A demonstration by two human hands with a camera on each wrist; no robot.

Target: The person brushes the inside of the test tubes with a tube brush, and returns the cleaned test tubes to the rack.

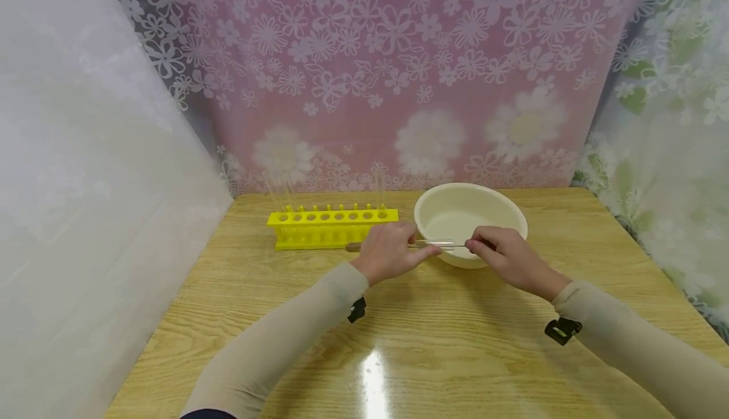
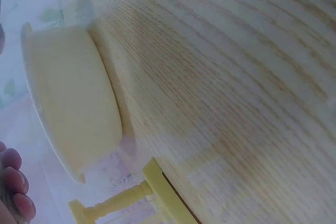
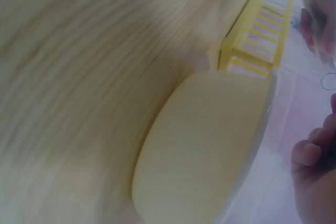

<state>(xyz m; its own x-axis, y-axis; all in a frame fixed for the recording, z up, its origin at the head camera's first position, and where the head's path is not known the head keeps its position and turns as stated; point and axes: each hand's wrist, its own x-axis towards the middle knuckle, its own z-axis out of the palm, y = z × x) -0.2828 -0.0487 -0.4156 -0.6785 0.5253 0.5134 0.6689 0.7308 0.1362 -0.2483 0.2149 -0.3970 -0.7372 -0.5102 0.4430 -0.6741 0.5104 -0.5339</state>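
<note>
My left hand (image 1: 390, 251) grips a clear glass test tube (image 1: 443, 242), held level in front of the basin with its mouth end to the right. A test tube brush lies along the tube; its brownish bristle end (image 1: 354, 247) shows left of the hand. My right hand (image 1: 507, 256) pinches the brush's thin wire handle (image 1: 460, 245), just right of the tube's mouth. Both hands are over the near side of the cream basin (image 1: 421, 221). In the left wrist view, curled left fingertips (image 2: 18, 179) show at the edge. The right wrist view catches the right fingers (image 3: 307, 153), also curled.
A yellow test tube rack (image 1: 333, 218) stands left of the basin on the wooden table (image 1: 319, 368). Upright glass tubes (image 1: 380, 188) stand at both its ends. Behind hangs a pink flowered curtain (image 1: 364, 77), with a pale sheet (image 1: 102, 185) along the left side.
</note>
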